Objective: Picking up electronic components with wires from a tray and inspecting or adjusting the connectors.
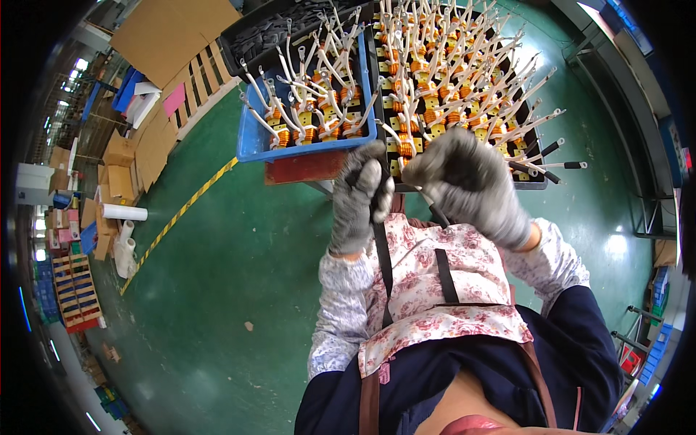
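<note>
Gray-gloved hands work at the near edge of a black tray point(535, 184) packed with copper-wound coils point(433, 116). The left hand point(358, 194) curls its fingers before the tray's corner; whether they grip anything cannot be told. The right hand point(467, 187), blurred, bends its fingers toward the thumb just in front of the nearest coils, its grip also unclear, with a dark sleeve point(439, 215) slanting directly below it. White leads point(520, 129) bristle from the coils, crowding the space beyond the gloves, and the right hand hides part of the tray. A blue bin point(308, 153) of similar coils sits to the left; behind it, a black bin holds dark pieces point(279, 30).
</note>
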A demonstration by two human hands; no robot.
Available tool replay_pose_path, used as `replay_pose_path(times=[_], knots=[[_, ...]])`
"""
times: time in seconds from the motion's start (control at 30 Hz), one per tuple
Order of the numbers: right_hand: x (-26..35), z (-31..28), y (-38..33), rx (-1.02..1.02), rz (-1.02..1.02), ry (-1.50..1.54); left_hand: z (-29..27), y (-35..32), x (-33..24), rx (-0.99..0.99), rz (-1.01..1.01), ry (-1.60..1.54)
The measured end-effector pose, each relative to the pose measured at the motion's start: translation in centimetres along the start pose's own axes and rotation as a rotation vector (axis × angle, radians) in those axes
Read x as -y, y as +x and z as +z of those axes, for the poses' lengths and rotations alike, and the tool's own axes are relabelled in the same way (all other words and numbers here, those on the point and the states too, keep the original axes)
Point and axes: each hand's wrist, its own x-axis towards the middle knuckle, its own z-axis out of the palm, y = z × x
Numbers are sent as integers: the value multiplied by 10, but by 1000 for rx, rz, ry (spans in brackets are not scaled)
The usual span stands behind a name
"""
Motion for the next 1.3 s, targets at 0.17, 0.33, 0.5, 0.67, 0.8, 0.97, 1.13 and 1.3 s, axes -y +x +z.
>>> replay_pose_path(times=[0.17,0.33,0.5,0.67,0.8,0.97,1.13,1.3], knots=[[42,-14,20,-10,276,10,-9,43,12,4,-10,191],[35,-34,33,133,172,-431,-4,44,26,83,-56,196],[31,-38,43,474,-412,-1633,-9,43,38,130,45,261],[29,-32,39,510,-369,-1881,-2,44,43,153,155,380],[24,-31,37,629,-462,-2011,-4,43,42,124,113,347],[19,-26,35,654,-563,-2113,-5,47,47,139,192,405],[6,-24,38,567,-415,-2261,-2,44,41,142,113,380],[-24,-44,53,635,-476,-2288,0,47,46,112,5,329]])
